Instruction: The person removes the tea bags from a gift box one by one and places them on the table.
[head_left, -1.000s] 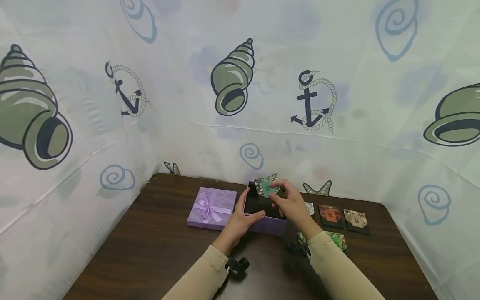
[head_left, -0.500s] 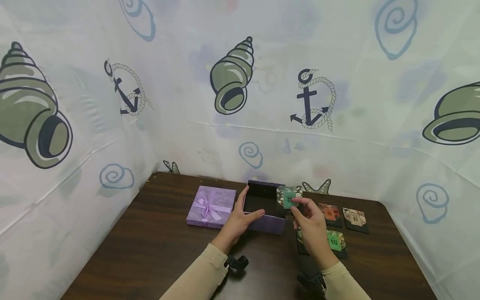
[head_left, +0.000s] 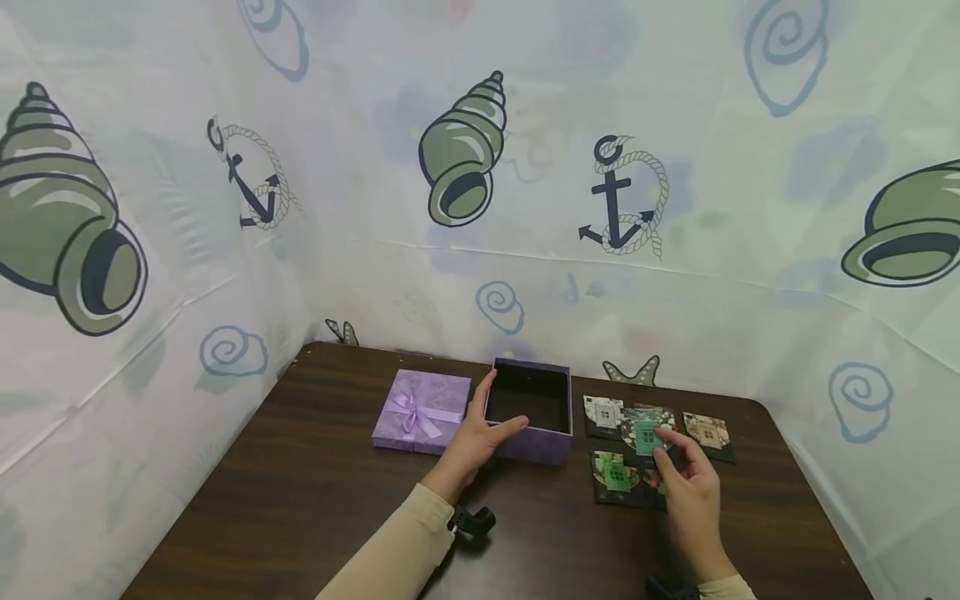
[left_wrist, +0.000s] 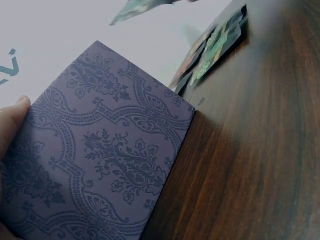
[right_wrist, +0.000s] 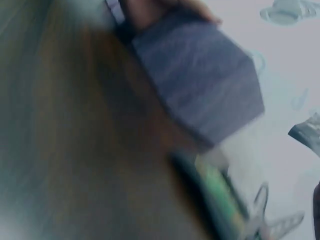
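My left hand (head_left: 472, 442) rests at the near left corner of an uncovered purple patterned box (head_left: 536, 448), fingers along its left side and thumb across the front rim. The box's black inside faces up. In the left wrist view its patterned side (left_wrist: 110, 145) fills the middle, the thumb at its edge. My right hand (head_left: 693, 492) pinches a small square packet with a teal label (head_left: 645, 435) between thumb and fingers, over other packets on the table. The right wrist view is blurred; the purple box (right_wrist: 200, 75) and a packet's corner (right_wrist: 307, 134) show there.
A lilac lid with a ribbon bow (head_left: 423, 414) lies left of the box. Right of it lie similar packets: a white one (head_left: 602, 413), a tan one (head_left: 707, 433) and a green one (head_left: 615, 477). A printed cloth wall (head_left: 540, 300) stands behind the dark wooden table (head_left: 300, 500).
My right hand has carried the teal-labelled packet out from over the box to the right, above the other packets. The left hand has stayed at the box.
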